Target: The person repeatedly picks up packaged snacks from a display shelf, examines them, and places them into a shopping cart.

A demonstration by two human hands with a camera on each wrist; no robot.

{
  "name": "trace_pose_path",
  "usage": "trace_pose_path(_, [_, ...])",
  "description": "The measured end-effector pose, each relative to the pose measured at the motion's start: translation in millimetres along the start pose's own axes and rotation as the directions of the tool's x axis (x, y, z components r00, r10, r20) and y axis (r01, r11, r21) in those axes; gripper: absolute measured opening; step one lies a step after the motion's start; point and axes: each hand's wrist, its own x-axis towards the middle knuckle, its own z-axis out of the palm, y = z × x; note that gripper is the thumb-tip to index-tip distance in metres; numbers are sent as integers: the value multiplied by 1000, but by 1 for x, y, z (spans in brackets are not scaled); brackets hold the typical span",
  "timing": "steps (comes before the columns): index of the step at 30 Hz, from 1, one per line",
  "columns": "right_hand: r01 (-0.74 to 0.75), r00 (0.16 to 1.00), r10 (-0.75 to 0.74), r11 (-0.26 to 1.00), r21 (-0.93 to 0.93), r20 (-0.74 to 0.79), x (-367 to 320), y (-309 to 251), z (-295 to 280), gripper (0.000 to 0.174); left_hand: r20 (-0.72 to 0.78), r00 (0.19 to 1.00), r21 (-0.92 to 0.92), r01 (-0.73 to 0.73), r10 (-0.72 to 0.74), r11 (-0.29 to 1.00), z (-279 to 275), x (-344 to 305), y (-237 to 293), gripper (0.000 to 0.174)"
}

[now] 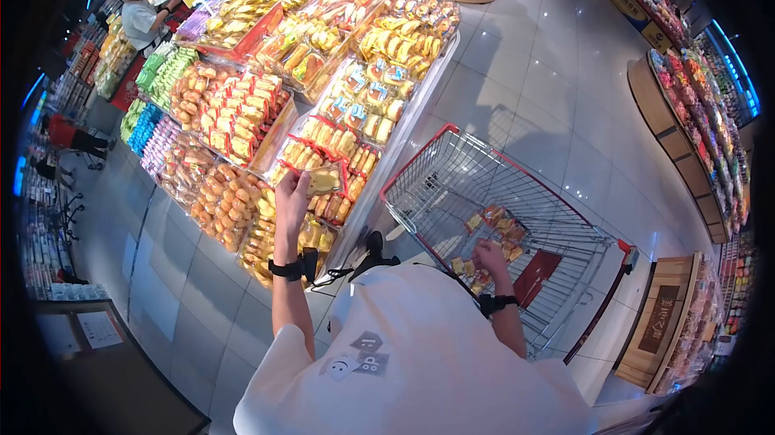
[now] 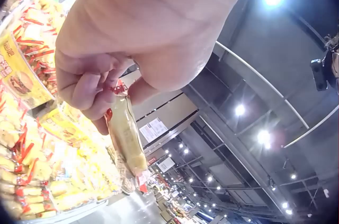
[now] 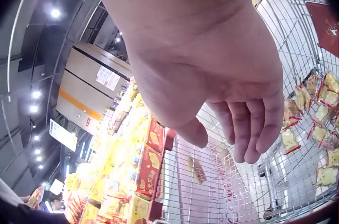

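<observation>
My left hand (image 1: 292,202) pinches one end of a small clear-wrapped bread packet (image 1: 326,180) with red edges, held over the front of the bread display. In the left wrist view the packet (image 2: 127,131) hangs from the thumb and fingertips. Beneath it lie similar red-edged packets (image 1: 324,138) in rows. Over the shopping cart (image 1: 420,193) is my right hand (image 1: 489,257), its fingers loosely bent and nothing between them. Several wrapped bread packets (image 3: 319,133) lie in the cart, below and beside that hand.
The display stand (image 1: 420,100) fills the left front, piled with wrapped breads. A person (image 1: 144,15) stands at its far left side. A red panel (image 1: 537,277) sits in the cart. Shelves of packaged goods (image 1: 694,124) line the right, across a tiled aisle (image 1: 557,88).
</observation>
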Motion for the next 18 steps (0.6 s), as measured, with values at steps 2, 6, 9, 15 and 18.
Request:
trace_pose_path(2, [49, 995, -58, 992, 120, 79, -2, -7, -2, 25, 37, 999, 1, -31, 31, 1000, 5, -18, 17, 28])
trace_pose_path(6, [9, 992, -39, 969, 246, 118, -44, -63, -7, 30, 235, 961, -47, -141, 148, 989, 23, -52, 47, 34])
trace_pose_path(9, [34, 968, -122, 930, 367, 219, -66, -88, -15, 30, 316, 944, -5, -97, 93, 995, 43, -73, 64, 35])
trace_pose_path(15, [235, 823, -409, 877, 420, 394, -132, -153, -22, 34, 459, 875, -74, -137, 155, 988, 94, -107, 72, 32])
trace_pose_path(18, [229, 753, -466, 848, 479, 465, -154, -165, -20, 38, 518, 832, -55, -200, 199, 978, 115, -129, 92, 31])
